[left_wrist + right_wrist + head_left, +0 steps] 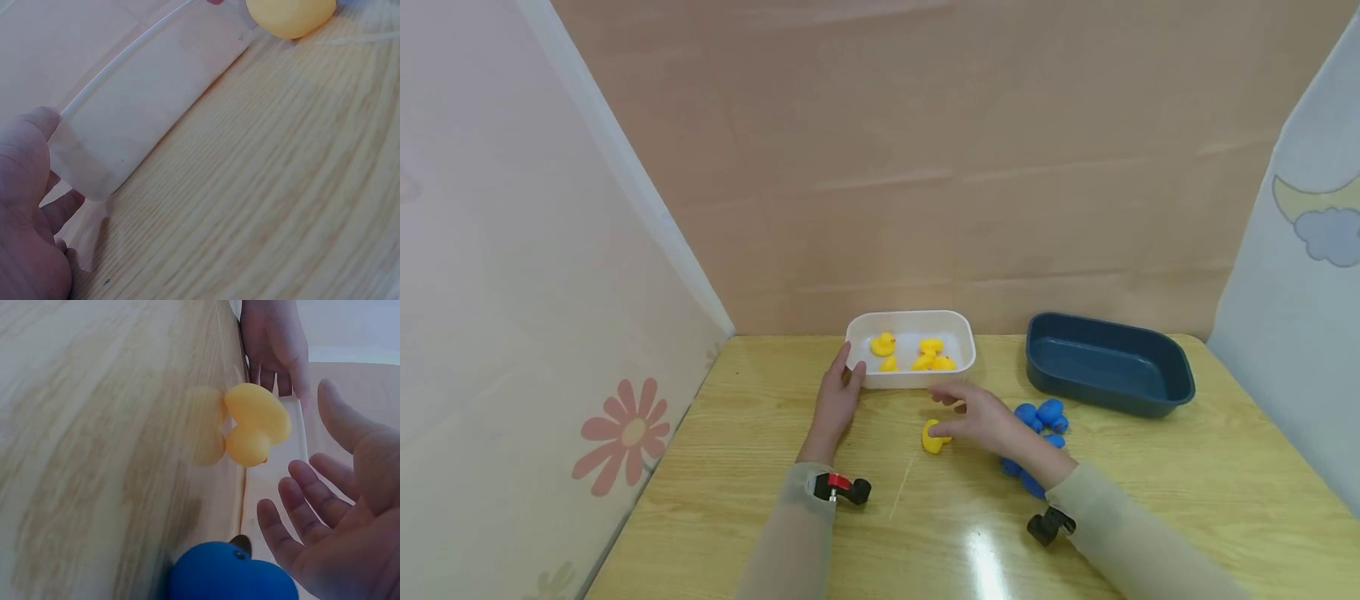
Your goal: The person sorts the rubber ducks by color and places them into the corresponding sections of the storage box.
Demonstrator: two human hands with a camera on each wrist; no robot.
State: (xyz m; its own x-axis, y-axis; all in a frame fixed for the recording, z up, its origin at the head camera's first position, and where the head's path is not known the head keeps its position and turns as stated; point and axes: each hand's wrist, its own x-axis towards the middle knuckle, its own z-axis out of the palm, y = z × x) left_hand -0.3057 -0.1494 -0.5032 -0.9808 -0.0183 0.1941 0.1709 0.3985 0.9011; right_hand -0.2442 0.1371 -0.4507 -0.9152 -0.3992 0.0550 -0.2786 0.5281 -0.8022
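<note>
My left hand point(838, 400) holds the left end of a white bin point(917, 380), its thumb at the rim in the left wrist view and its fingers against the outer wall. Several yellow rubber ducks point(883, 343) lie inside the bin. On the table in front of it is one more yellow duck point(257, 419), tipped on its side. My right hand point(981, 417) reaches over this duck with thumb and fingers spread. A gap shows between that hand and the duck in the right wrist view.
Several blue toys point(1049, 410) lie in a cluster beside and under my right forearm. Behind them, at the right, stands a dark blue bin point(1105, 398) with nothing visible inside. A brown paper-like wall point(925, 208) rises at the table's back edge.
</note>
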